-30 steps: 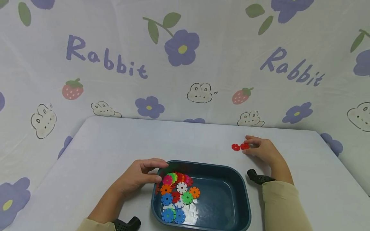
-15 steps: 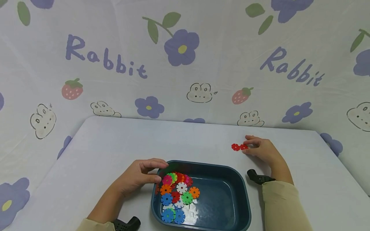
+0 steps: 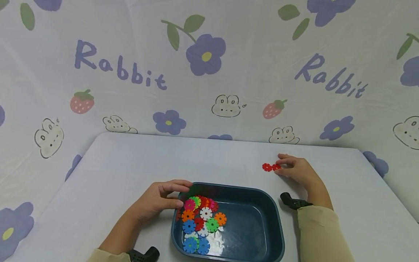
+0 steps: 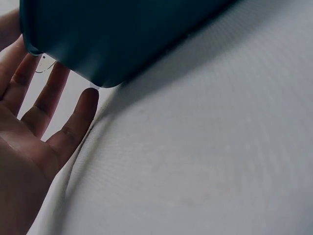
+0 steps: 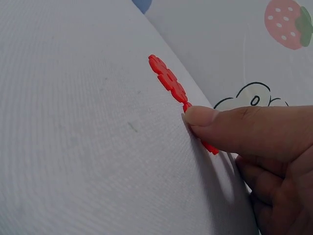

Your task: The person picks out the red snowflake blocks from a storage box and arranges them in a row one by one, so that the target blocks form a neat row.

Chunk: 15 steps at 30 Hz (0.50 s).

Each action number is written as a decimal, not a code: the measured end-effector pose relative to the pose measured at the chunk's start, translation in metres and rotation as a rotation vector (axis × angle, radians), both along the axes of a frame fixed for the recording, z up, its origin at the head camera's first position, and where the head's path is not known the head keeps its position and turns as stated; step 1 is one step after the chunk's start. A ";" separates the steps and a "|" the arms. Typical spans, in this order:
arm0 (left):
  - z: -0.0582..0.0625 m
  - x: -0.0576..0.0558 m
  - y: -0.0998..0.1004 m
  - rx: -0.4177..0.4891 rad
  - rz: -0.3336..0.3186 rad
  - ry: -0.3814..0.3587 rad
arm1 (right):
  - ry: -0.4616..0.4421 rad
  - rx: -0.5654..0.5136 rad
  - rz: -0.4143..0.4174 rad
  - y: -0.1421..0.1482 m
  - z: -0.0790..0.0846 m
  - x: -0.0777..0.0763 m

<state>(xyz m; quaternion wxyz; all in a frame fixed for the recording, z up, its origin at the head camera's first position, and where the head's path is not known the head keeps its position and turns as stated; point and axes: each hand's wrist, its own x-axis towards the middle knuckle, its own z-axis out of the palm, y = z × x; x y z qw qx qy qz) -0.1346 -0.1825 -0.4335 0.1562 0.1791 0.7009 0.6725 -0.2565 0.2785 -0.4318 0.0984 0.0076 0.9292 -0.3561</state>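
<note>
In the head view, two red notched flower-shaped discs (image 3: 267,167) lie edge to edge on the white table, towards the back right. The right hand (image 3: 299,171) pinches the right one of the pair, its thumb over this red disc (image 5: 210,147) in the right wrist view and hiding most of it. At the far left corner of a dark blue-green tray (image 3: 278,225), the left hand (image 3: 160,200) rests on the rim with thumb and index finger. Its other fingers (image 4: 80,115) extend loosely outside the tray wall in the left wrist view.
Inside the tray's left half lies a pile of flower discs (image 3: 205,213) in blue, white, green, orange, pink and red. A printed cloth (image 3: 137,98) with rabbits and flowers hangs behind the table (image 3: 163,156). Black cameras (image 3: 294,202) sit on both wrists.
The right red disc has shifted slightly left and down, up against the other one. The left index fingertip has slid a little to the right along the rim. The tray stays put.
</note>
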 end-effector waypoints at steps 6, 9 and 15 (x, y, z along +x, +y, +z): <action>-0.001 0.000 0.000 -0.002 -0.006 0.016 | -0.002 -0.004 0.003 0.001 -0.002 -0.001; 0.000 0.000 -0.001 -0.010 -0.007 0.031 | -0.002 0.003 0.003 0.000 -0.001 0.000; 0.002 0.000 -0.001 -0.047 0.016 0.048 | -0.004 0.019 0.007 0.000 0.000 0.000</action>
